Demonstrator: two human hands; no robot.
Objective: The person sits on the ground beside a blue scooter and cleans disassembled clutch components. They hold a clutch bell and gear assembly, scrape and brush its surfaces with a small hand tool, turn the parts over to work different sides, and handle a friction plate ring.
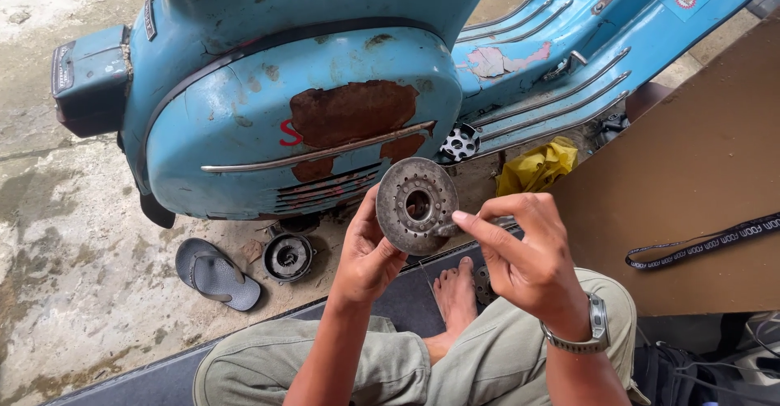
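My left hand (pixel 367 251) holds up a round grey metal disc (pixel 416 204) with a centre hole and a ring of small holes, gripping its lower left edge. My right hand (pixel 524 251), with a wristwatch on its wrist, pinches something small at the disc's lower right rim; what it pinches is too small to tell. Both hands are raised over my lap, in front of a rusty light-blue scooter (pixel 309 97). My bare foot (pixel 455 292) rests on a dark mat below the hands.
A grey sandal (pixel 215 274) and a round metal part (pixel 288 256) lie on the wet concrete under the scooter. A yellow rag (pixel 538 167) lies by the footboard. A brown board (pixel 699 186) with a black lanyard (pixel 705 245) is at the right.
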